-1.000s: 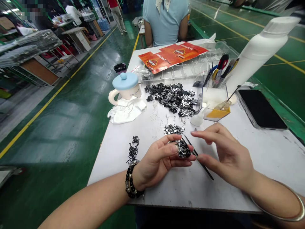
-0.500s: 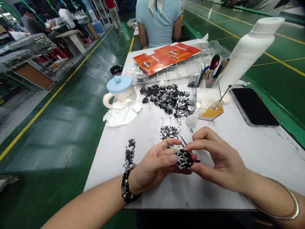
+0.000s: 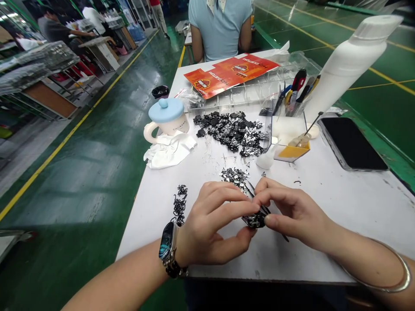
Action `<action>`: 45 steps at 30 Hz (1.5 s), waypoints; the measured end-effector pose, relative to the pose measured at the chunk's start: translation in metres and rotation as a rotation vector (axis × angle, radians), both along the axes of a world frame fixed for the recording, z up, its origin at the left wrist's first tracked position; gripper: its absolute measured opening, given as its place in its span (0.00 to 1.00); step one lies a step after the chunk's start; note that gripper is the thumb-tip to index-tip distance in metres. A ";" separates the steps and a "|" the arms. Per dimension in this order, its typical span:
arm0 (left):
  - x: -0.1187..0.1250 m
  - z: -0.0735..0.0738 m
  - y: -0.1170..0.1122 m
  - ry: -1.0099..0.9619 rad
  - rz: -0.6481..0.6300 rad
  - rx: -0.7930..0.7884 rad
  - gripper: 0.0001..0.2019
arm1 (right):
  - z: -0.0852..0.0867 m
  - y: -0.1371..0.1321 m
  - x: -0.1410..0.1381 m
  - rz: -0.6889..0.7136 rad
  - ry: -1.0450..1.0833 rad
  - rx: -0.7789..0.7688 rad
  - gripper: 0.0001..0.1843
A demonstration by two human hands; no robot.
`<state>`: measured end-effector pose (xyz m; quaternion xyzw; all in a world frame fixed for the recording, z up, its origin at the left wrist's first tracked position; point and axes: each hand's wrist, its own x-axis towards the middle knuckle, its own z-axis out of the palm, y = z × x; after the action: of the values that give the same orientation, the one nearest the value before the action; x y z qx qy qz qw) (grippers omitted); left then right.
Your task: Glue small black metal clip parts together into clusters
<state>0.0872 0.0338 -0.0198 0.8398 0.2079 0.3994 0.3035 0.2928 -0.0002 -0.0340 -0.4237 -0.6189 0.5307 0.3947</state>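
Both hands meet over the near middle of the white table [image 3: 340, 203]. My left hand [image 3: 210, 224] is turned palm down, fingers curled, pinching a small black-and-silver metal emblem [image 3: 254, 220] from the left. My right hand [image 3: 292, 211] pinches the same emblem from the right, thumb and forefinger closed on it. A thin dark tool [image 3: 279, 231] lies under my right hand; whether the fingers hold it is unclear. Just beyond the hands lies a small heap of silver pieces [image 3: 235, 175], and left of my wrist a clump of small black hooks [image 3: 179, 203].
A larger pile of black emblems [image 3: 233, 129] lies mid-table, with a blue-lidded mug [image 3: 167, 119], a white cloth [image 3: 168, 151], a yellow dish [image 3: 292, 151], tools in a clear holder [image 3: 295, 93], a white bottle [image 3: 350, 65], a phone [image 3: 352, 142] and orange cartons [image 3: 230, 71]. A person in a light-blue shirt [image 3: 220, 26] sits at the far end.
My left hand rolled from palm up to palm down over the emblem. My right hand's fingers closed in from spread to a pinch on the piece.
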 end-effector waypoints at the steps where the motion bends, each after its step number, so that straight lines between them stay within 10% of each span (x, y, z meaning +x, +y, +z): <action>1: 0.000 0.000 0.000 0.006 0.000 0.007 0.26 | 0.000 0.000 0.000 0.001 -0.005 -0.011 0.08; 45: 0.001 -0.012 -0.002 0.201 0.198 0.585 0.12 | 0.003 -0.018 -0.019 0.002 -0.046 -0.280 0.14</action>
<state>0.0887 0.0317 -0.0316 0.9023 0.1939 0.3848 -0.0131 0.2739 -0.0185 -0.0313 -0.4861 -0.5479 0.6026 0.3169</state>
